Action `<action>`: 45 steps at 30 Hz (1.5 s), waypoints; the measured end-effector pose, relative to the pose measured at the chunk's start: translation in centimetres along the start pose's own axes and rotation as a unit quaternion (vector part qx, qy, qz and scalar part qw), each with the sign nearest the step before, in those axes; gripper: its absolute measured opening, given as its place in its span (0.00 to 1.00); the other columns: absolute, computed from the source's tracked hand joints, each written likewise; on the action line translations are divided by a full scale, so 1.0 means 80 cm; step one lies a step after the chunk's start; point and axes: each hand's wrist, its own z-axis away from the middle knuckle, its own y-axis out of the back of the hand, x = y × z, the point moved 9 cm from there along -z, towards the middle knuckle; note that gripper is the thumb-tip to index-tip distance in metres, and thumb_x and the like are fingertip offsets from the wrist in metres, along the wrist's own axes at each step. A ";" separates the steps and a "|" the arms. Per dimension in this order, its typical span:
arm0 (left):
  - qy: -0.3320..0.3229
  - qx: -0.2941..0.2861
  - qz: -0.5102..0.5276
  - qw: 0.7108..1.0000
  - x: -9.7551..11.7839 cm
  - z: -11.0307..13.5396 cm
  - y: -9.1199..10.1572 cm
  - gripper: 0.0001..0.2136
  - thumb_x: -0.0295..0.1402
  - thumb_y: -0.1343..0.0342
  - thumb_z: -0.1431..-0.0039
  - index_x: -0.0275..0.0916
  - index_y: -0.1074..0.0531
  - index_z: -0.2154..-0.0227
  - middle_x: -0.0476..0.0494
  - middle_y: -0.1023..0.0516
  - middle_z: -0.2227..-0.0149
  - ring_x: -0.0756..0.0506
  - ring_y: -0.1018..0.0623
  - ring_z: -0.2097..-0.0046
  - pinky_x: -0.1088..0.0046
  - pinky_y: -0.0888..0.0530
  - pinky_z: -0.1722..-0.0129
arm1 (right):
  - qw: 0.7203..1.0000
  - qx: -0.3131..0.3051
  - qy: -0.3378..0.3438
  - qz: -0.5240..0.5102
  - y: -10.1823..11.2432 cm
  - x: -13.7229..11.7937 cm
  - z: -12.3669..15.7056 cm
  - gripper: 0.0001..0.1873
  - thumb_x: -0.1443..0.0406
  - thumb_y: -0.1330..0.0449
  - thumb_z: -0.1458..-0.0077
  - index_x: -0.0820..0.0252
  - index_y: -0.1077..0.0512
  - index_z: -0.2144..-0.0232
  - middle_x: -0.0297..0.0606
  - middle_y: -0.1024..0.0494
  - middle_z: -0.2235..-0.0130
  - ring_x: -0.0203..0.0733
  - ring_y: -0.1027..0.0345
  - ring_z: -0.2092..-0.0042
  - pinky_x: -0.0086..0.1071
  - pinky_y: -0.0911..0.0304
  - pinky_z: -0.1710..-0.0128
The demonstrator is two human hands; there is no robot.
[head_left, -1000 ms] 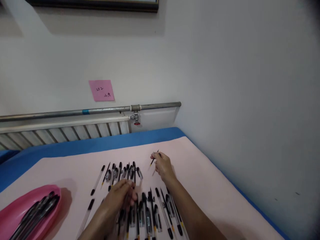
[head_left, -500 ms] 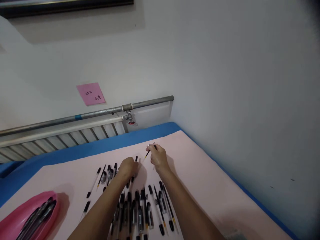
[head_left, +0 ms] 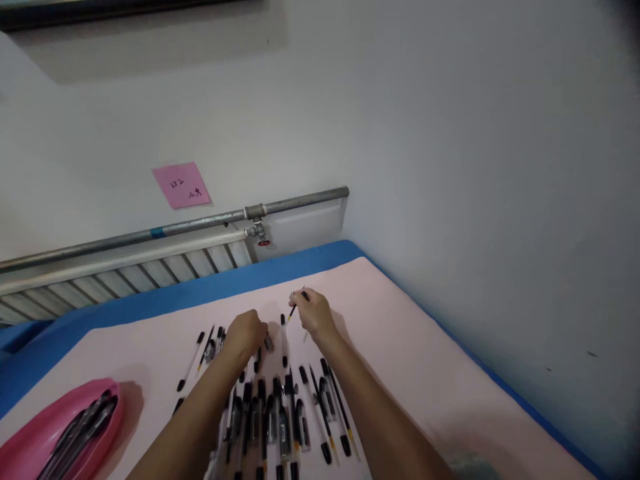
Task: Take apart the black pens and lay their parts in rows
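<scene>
My right hand [head_left: 315,312] is closed around a thin pen refill [head_left: 292,312], dark with a yellow section near its lower end. A small black part also shows at its fingers. To its left, my left hand [head_left: 245,333] is low over the pink sheet with its fingers curled. A clear pen cap [head_left: 269,342] shows right at those fingertips; whether they grip it or another piece is hidden. Between the hands lies a clear pen barrel [head_left: 284,341] with black ends. Many pen barrels, caps and refills [head_left: 270,423] lie in rows nearer me, partly behind my forearms.
A pink bowl [head_left: 43,417] with several dark pens [head_left: 80,433] stands at the lower left. The pink sheet [head_left: 400,360] covers a blue table surface [head_left: 320,258]. Walls, a radiator [head_left: 150,270] and a pipe [head_left: 200,221] border the back; another wall runs along the right.
My left hand has shifted slightly left, away from the pen barrel, which now lies in plain sight between the hands. My right hand stays nearly in place with the refill.
</scene>
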 end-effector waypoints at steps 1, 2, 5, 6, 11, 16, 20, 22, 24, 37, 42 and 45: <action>-0.004 0.008 -0.007 1.000 0.000 0.002 0.001 0.14 0.39 0.49 0.41 0.34 0.30 0.59 0.43 0.25 0.59 0.46 0.25 0.59 0.63 0.28 0.58 | 1.000 -0.005 0.004 0.015 -0.001 -0.001 0.001 0.09 0.64 0.47 0.56 0.60 0.30 0.82 0.34 0.26 0.75 0.36 0.35 0.71 0.27 0.43 0.70; -0.010 0.016 -0.013 1.000 0.002 0.005 0.002 0.14 0.40 0.50 0.41 0.34 0.29 0.60 0.42 0.24 0.60 0.46 0.25 0.58 0.63 0.29 0.57 | 0.999 -0.008 0.007 0.030 -0.002 -0.002 0.003 0.09 0.64 0.47 0.56 0.60 0.31 0.82 0.34 0.26 0.75 0.37 0.35 0.70 0.27 0.43 0.69; -0.041 0.043 -0.019 0.998 0.015 0.014 -0.001 0.14 0.39 0.51 0.42 0.34 0.28 0.62 0.37 0.23 0.61 0.42 0.25 0.56 0.67 0.31 0.58 | 0.997 -0.013 0.017 0.072 -0.001 -0.002 0.004 0.09 0.64 0.48 0.54 0.59 0.31 0.81 0.34 0.25 0.74 0.37 0.34 0.69 0.27 0.43 0.68; -0.051 0.050 -0.018 0.997 0.020 0.017 -0.003 0.14 0.38 0.51 0.43 0.34 0.28 0.62 0.35 0.23 0.60 0.41 0.24 0.56 0.69 0.31 0.59 | 0.996 -0.015 0.020 0.085 -0.001 -0.002 0.003 0.10 0.64 0.49 0.53 0.59 0.31 0.80 0.33 0.25 0.74 0.37 0.34 0.69 0.27 0.43 0.68; -0.067 0.067 -0.021 0.995 0.030 0.022 -0.012 0.14 0.38 0.50 0.48 0.34 0.27 0.63 0.32 0.24 0.58 0.39 0.24 0.57 0.68 0.32 0.62 | 0.986 -0.045 0.032 0.157 -0.013 0.003 0.002 0.11 0.65 0.50 0.50 0.61 0.30 0.77 0.35 0.25 0.72 0.36 0.34 0.69 0.26 0.44 0.69; -0.068 0.072 -0.009 0.995 0.020 0.016 -0.007 0.11 0.31 0.51 0.49 0.35 0.27 0.65 0.35 0.23 0.61 0.42 0.23 0.59 0.72 0.33 0.64 | 0.962 -0.125 0.042 0.241 -0.044 0.015 0.014 0.09 0.67 0.47 0.51 0.62 0.28 0.77 0.38 0.24 0.71 0.37 0.35 0.69 0.26 0.47 0.70; -0.059 0.084 0.012 0.995 0.001 0.020 0.006 0.11 0.32 0.54 0.45 0.35 0.28 0.66 0.36 0.22 0.63 0.43 0.24 0.60 0.72 0.34 0.65 | 0.939 -0.190 0.050 0.283 -0.060 0.017 0.030 0.08 0.65 0.45 0.51 0.61 0.27 0.75 0.38 0.23 0.70 0.38 0.34 0.69 0.27 0.49 0.72; -0.053 0.085 0.025 0.995 -0.012 0.028 0.011 0.11 0.33 0.55 0.45 0.36 0.28 0.69 0.38 0.22 0.66 0.43 0.24 0.63 0.72 0.35 0.68 | 0.931 -0.209 0.050 0.295 -0.062 0.015 0.034 0.09 0.63 0.45 0.51 0.60 0.27 0.73 0.38 0.23 0.70 0.38 0.34 0.69 0.27 0.49 0.72; -0.052 0.083 0.042 0.994 -0.025 0.040 0.014 0.11 0.35 0.55 0.44 0.37 0.29 0.72 0.41 0.22 0.70 0.45 0.24 0.67 0.73 0.36 0.70 | 0.926 -0.214 0.046 0.307 -0.060 0.014 0.034 0.10 0.64 0.47 0.49 0.60 0.26 0.72 0.39 0.23 0.69 0.38 0.34 0.69 0.27 0.49 0.72; 0.027 0.129 0.217 0.967 -0.143 0.109 -0.009 0.11 0.41 0.58 0.43 0.44 0.32 0.66 0.48 0.24 0.66 0.46 0.25 0.64 0.73 0.34 0.65 | 0.914 -0.216 0.036 0.343 -0.058 0.029 0.029 0.09 0.65 0.47 0.47 0.60 0.26 0.67 0.39 0.23 0.64 0.38 0.33 0.65 0.26 0.48 0.69; 0.045 0.147 0.278 0.948 -0.161 0.111 -0.022 0.11 0.41 0.57 0.44 0.44 0.32 0.66 0.48 0.23 0.64 0.45 0.25 0.62 0.72 0.32 0.64 | 0.909 -0.217 0.037 0.355 -0.060 0.033 0.033 0.09 0.63 0.46 0.47 0.59 0.26 0.68 0.39 0.23 0.65 0.39 0.33 0.65 0.26 0.47 0.69; 0.038 0.149 0.297 0.942 -0.166 0.111 -0.024 0.11 0.42 0.57 0.44 0.44 0.32 0.66 0.48 0.23 0.64 0.44 0.25 0.62 0.72 0.31 0.64 | 0.907 -0.216 0.036 0.359 -0.061 0.034 0.034 0.10 0.62 0.45 0.47 0.59 0.26 0.68 0.39 0.23 0.65 0.39 0.33 0.65 0.27 0.46 0.68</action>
